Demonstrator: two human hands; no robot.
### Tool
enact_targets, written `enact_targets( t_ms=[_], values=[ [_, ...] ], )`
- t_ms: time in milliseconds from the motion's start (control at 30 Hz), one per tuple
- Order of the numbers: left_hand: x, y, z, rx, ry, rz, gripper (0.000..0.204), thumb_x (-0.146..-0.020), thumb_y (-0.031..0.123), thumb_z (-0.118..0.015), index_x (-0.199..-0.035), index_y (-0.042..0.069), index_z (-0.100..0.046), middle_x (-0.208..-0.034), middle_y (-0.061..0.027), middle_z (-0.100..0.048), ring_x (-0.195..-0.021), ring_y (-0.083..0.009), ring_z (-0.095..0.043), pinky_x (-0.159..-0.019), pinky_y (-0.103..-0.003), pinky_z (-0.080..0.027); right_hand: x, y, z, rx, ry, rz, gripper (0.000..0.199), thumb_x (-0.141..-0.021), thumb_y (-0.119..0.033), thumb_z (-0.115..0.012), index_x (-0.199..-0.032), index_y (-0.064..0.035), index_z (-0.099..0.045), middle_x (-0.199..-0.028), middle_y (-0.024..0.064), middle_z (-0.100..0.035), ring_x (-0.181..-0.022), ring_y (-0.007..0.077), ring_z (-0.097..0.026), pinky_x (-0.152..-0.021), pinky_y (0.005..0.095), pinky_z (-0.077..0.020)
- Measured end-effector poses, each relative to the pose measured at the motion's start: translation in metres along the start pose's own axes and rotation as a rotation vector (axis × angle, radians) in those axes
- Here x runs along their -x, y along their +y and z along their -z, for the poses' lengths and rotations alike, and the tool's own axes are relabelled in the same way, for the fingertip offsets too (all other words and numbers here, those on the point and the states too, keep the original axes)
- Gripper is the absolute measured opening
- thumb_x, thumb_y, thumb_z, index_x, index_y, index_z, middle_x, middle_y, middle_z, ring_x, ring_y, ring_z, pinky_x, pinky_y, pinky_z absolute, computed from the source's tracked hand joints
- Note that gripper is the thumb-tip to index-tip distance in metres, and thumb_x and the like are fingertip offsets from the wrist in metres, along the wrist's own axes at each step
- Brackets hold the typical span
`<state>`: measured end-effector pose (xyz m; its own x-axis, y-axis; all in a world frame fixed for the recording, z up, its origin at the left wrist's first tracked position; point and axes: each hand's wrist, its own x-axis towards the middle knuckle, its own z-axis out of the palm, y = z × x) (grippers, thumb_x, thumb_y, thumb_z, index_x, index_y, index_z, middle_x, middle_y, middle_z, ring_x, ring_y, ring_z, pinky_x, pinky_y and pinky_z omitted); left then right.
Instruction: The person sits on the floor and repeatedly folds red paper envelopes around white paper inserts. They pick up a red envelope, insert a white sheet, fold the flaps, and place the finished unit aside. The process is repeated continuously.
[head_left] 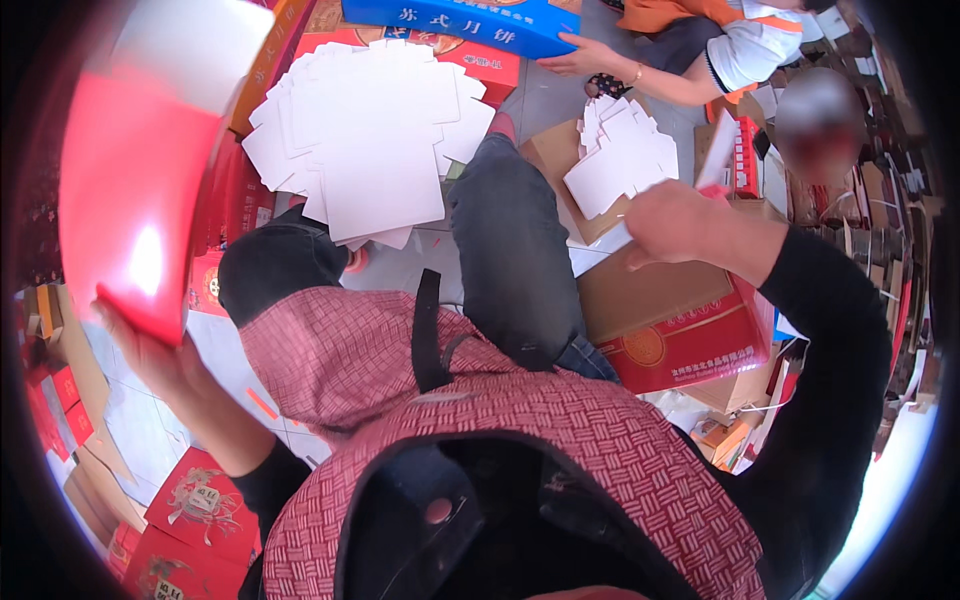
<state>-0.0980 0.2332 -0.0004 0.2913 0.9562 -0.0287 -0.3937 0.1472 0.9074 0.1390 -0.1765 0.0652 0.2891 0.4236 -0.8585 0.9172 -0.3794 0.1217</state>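
Red glossy carton (135,195) stands tall at the left side of the head view, its lower end toward the wearer, left of the fanned white card blanks (370,120). The left forearm rises from the lower edge, angled up and leftward, the dark sleeve short of the wrist. The left hand (152,362) is at the carton's lower end, fingers bent against its edge, holding it there; part of the grip is hidden by the carton.

The right arm is bent wide at the elbow, its forearm turned back inward, so that the right hand (675,225) hangs in front of a brown-and-red cardboard box (650,345) and just below a smaller stack of white blanks (622,160). Its fingers are curled into a loose fist; whether anything is inside cannot be told.

The carton's face is smooth and bright red, with a strong white glare low down and a pale upper end. Its long edges look curved. Beyond, another person's hand (582,56) touches a blue box (465,22).
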Motion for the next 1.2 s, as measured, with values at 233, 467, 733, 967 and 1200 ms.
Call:
enact_targets(
  t_ms=[233, 467, 733, 967, 1200],
  values=[
    [0.0, -0.025, 0.005, -0.015, 0.09, 0.072, 0.051, -0.085, 0.038, -0.062, -0.12, 0.002, -0.048, -0.115, -0.0093, -0.056, -0.103, -0.0205, -0.056, -0.087, -0.034, -0.05, -0.065, 0.033, -0.031, -0.005, -0.166, 0.045, 0.042, -0.07, -0.047, -0.069, -0.075, -0.0043, -0.069, -0.073, 0.0115, -0.065, -0.077, 0.0312, -0.063, -0.07, 0.0391, -0.049],
    [0.001, -0.024, -0.028, -0.112, 0.027, 0.052, 0.053, -0.085, 0.038, -0.061, -0.121, 0.002, -0.046, -0.118, -0.0108, -0.052, -0.109, -0.0241, -0.052, -0.084, -0.037, -0.054, 0.002, 0.057, -0.036, -0.043, -0.23, -0.092, 0.043, -0.065, -0.046, -0.07, -0.075, -0.0038, -0.069, -0.074, 0.0135, -0.064, -0.076, 0.0314, -0.062, -0.067, 0.0405, -0.049],
    [0.01, -0.03, -0.048, -0.44, -0.268, -0.125, 0.052, -0.086, 0.038, -0.06, -0.123, 0.004, -0.046, -0.119, -0.0103, -0.051, -0.108, -0.0233, -0.051, -0.088, -0.035, -0.049, 0.15, -0.058, -0.287, -0.611, -0.353, -0.681, 0.024, -0.073, -0.034, -0.063, -0.078, -0.012, -0.072, -0.086, 0.011, -0.067, -0.085, 0.027, -0.064, -0.073, 0.0395, -0.0513],
    [0.058, -0.024, -0.099, -0.153, -0.314, 0.323, 0.051, -0.089, 0.037, -0.056, -0.126, 0.003, -0.045, -0.128, -0.0081, -0.048, -0.115, -0.0233, -0.047, -0.097, -0.04, -0.042, 0.023, -0.161, -0.388, -1.428, 0.045, -0.447, 0.031, -0.081, -0.034, -0.057, -0.078, -0.005, -0.066, -0.076, 0.0144, -0.065, -0.075, 0.0305, -0.062, -0.067, 0.0393, -0.047],
    [0.102, -0.044, -0.13, -0.558, -0.358, 0.441, 0.059, -0.088, 0.046, -0.054, -0.129, 0.005, -0.042, -0.124, -0.0107, -0.051, -0.109, -0.0251, -0.052, -0.086, -0.038, -0.05, -0.172, -0.006, -0.548, -1.399, 0.695, -1.293, 0.095, -0.056, -0.049, -0.079, -0.124, 0.0069, -0.042, -0.116, 0.0247, -0.054, -0.111, 0.0342, -0.051, -0.093, 0.0373, -0.0426]
  ],
)
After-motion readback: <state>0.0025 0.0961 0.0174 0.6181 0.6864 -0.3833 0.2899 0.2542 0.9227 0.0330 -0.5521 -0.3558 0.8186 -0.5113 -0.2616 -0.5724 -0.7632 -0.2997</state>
